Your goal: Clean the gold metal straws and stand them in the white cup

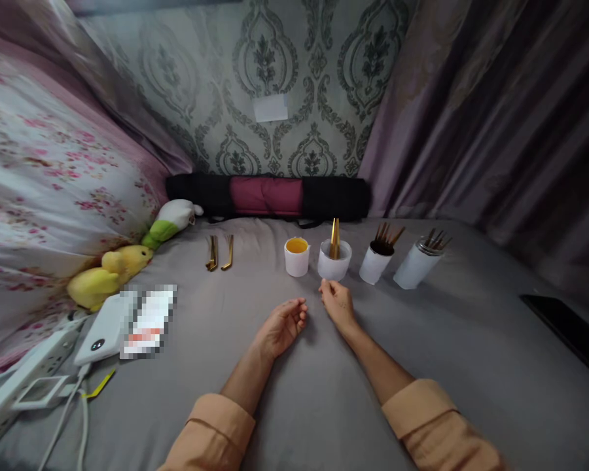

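Note:
Both my hands rest on a grey bedsheet (294,405). My left hand (283,325) lies palm up with its fingers loosely curled and nothing in it. My right hand (337,302) lies just in front of a white cup (334,263) that holds gold utensils; its fingers are curled in, and I cannot see anything between them. A white cup with a yellow inside (296,256) stands to the left of that cup. Two more white cups with utensils (375,259) (415,263) stand to the right. Two gold utensils (219,253) lie flat further left.
A black and maroon roll (267,195) lies along the patterned wall. Yellow and green plush toys (108,275) sit at the left beside a floral pillow. A white power bank (103,330), a power strip and cables lie at the lower left. A dark phone (567,327) lies at the right.

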Demonstrator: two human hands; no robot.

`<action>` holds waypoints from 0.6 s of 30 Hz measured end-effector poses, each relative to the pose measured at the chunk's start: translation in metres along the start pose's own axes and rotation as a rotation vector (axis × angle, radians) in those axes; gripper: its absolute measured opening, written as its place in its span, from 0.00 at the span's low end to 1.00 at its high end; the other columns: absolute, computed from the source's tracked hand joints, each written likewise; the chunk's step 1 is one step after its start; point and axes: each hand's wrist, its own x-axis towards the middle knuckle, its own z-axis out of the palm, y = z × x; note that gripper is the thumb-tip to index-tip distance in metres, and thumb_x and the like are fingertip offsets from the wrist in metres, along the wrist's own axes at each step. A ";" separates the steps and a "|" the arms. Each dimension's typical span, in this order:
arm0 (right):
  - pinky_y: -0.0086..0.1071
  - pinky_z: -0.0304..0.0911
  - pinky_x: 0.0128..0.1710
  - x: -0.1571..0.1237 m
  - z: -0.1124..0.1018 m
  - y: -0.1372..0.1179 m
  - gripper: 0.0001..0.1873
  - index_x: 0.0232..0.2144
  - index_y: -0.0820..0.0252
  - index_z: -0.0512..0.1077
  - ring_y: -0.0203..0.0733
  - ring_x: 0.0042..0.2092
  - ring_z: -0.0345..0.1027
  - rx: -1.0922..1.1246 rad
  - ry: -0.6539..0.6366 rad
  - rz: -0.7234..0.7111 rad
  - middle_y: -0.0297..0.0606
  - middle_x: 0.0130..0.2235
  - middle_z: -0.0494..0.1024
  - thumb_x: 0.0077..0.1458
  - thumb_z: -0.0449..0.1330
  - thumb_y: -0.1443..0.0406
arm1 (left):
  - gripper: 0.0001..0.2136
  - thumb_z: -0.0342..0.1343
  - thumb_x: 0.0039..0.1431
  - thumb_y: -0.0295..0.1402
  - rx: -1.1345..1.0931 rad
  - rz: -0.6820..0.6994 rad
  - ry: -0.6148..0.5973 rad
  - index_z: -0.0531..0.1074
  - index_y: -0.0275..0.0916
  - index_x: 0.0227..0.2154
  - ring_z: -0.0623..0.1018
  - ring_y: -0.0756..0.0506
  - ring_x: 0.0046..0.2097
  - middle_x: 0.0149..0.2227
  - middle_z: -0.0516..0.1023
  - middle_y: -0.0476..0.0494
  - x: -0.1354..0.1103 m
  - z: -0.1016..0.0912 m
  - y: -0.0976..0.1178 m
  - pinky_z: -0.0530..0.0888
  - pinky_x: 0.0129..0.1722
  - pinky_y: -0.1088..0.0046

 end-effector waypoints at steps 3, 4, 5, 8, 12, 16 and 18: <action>0.26 0.52 0.22 0.000 0.000 0.000 0.23 0.19 0.62 0.67 0.34 0.21 0.59 -0.021 0.000 0.004 0.35 0.18 0.69 0.53 0.45 0.53 | 0.05 0.52 0.52 0.26 0.008 -0.007 0.019 0.68 0.32 0.33 0.69 0.56 0.25 0.26 0.70 0.46 0.000 0.002 0.001 0.66 0.22 0.82; 0.26 0.52 0.22 0.000 0.000 0.000 0.22 0.19 0.62 0.67 0.34 0.22 0.60 -0.027 -0.003 0.007 0.35 0.18 0.69 0.53 0.45 0.54 | 0.05 0.51 0.52 0.26 0.010 -0.009 0.022 0.68 0.32 0.33 0.69 0.56 0.24 0.26 0.70 0.46 0.000 0.002 0.001 0.66 0.22 0.82; 0.26 0.52 0.23 0.000 0.000 0.000 0.22 0.19 0.62 0.67 0.34 0.22 0.60 -0.031 -0.005 0.008 0.35 0.19 0.69 0.53 0.45 0.54 | 0.05 0.51 0.52 0.26 0.011 -0.010 0.025 0.68 0.32 0.33 0.69 0.56 0.24 0.26 0.70 0.46 0.000 0.003 0.001 0.66 0.22 0.82; 0.26 0.51 0.23 0.000 0.000 -0.001 0.22 0.19 0.62 0.67 0.34 0.22 0.60 -0.042 -0.005 0.009 0.36 0.19 0.70 0.54 0.45 0.54 | 0.04 0.51 0.52 0.25 0.017 -0.014 0.045 0.67 0.31 0.32 0.69 0.56 0.24 0.25 0.70 0.47 0.000 0.004 0.002 0.66 0.21 0.82; 0.26 0.51 0.23 -0.001 0.000 0.000 0.22 0.20 0.62 0.67 0.34 0.22 0.60 -0.049 -0.005 0.006 0.36 0.19 0.70 0.54 0.45 0.54 | 0.04 0.50 0.52 0.24 0.046 -0.027 0.103 0.67 0.31 0.32 0.69 0.56 0.22 0.24 0.69 0.47 0.000 0.006 0.005 0.65 0.19 0.83; 0.26 0.51 0.23 -0.001 0.000 0.001 0.22 0.20 0.62 0.68 0.35 0.23 0.60 -0.046 0.000 0.004 0.37 0.20 0.70 0.53 0.45 0.54 | 0.04 0.49 0.52 0.23 0.077 -0.026 0.191 0.67 0.30 0.31 0.67 0.57 0.20 0.22 0.68 0.48 0.002 0.005 0.014 0.64 0.17 0.84; 0.26 0.51 0.23 -0.001 0.000 0.000 0.22 0.20 0.62 0.68 0.35 0.23 0.61 -0.046 0.001 0.006 0.37 0.20 0.71 0.53 0.45 0.54 | 0.03 0.48 0.53 0.23 0.090 -0.017 0.236 0.66 0.30 0.30 0.67 0.57 0.20 0.22 0.68 0.48 0.003 0.003 0.021 0.63 0.17 0.84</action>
